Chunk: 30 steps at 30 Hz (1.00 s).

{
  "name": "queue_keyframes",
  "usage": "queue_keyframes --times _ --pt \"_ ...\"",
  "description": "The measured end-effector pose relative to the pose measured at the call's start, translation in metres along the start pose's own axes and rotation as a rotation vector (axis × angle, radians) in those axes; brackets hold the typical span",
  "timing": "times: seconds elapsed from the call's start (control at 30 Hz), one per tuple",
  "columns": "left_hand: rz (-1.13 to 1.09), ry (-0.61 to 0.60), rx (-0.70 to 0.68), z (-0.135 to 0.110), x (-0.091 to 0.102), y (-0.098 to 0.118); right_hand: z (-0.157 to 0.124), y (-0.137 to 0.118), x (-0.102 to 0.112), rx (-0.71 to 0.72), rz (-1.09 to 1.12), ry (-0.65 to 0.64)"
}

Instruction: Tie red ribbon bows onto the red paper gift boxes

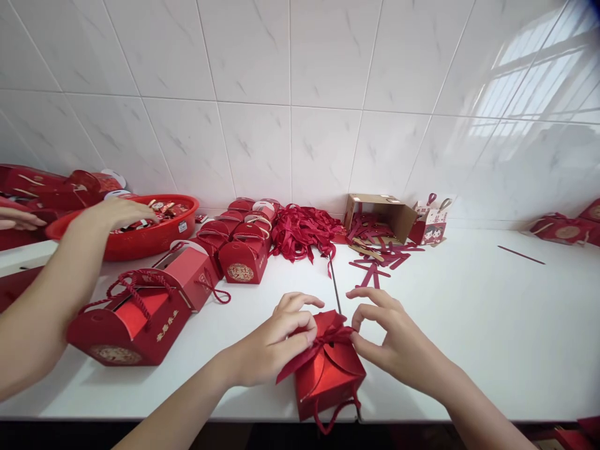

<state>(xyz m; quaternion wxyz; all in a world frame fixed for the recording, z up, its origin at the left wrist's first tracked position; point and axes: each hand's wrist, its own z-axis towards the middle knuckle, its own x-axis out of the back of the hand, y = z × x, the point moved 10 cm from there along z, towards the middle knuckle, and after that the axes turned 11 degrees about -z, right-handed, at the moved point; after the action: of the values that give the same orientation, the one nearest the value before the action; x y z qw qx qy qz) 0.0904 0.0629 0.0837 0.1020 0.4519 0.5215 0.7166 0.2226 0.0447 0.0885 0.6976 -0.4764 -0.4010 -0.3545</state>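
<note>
A red gift box point(328, 375) stands near the table's front edge, its rope handle drooping over the front side. Across its folded top runs a dark red ribbon point(332, 333), gathered into a knot in the middle. My left hand point(276, 340) pinches the ribbon on the left side, thumb and forefinger together, with a tail hanging below it. On the other side my right hand point(387, 334) grips the ribbon's right part between thumb and forefinger, the other fingers raised. The fingers partly cover the ribbon ends.
A co-worker's arm point(77, 262) reaches into a red basin point(154, 240) of small packets. Red boxes point(135, 319) stand at left, more boxes point(244, 250) behind. A ribbon pile point(304, 231), an open carton point(403, 222) with loose strips point(375, 269), and a printed bag point(429, 225) line the wall.
</note>
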Motion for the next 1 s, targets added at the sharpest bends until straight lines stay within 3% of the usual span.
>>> queue_keyframes --times 0.1,0.23,0.37,0.5,0.63,0.73,0.87,1.0 --pt "0.158 0.022 -0.049 -0.002 0.005 0.001 0.000 -0.001 0.003 0.043 -0.065 0.039" --pt "0.513 0.225 -0.190 -0.010 0.022 0.019 -0.001 -0.004 0.001 0.074 -0.072 0.042" --pt "0.494 0.146 -0.332 -0.013 0.016 0.026 -0.001 -0.005 -0.002 0.063 -0.044 0.037" --pt "0.730 0.286 -0.378 -0.018 0.027 0.024 -0.001 -0.006 -0.005 0.047 -0.014 0.000" --pt "0.748 0.282 -0.440 -0.026 0.025 0.022 -0.001 -0.009 -0.006 0.064 0.013 -0.011" --pt "0.890 0.392 -0.488 -0.034 0.028 0.025 0.000 -0.013 -0.009 0.085 0.044 -0.026" --pt "0.810 0.331 -0.631 -0.043 0.023 0.027 0.000 -0.016 -0.013 0.076 0.077 -0.049" --pt "1.043 0.405 -0.710 -0.049 0.019 0.033 0.000 -0.023 -0.014 0.102 0.100 -0.076"
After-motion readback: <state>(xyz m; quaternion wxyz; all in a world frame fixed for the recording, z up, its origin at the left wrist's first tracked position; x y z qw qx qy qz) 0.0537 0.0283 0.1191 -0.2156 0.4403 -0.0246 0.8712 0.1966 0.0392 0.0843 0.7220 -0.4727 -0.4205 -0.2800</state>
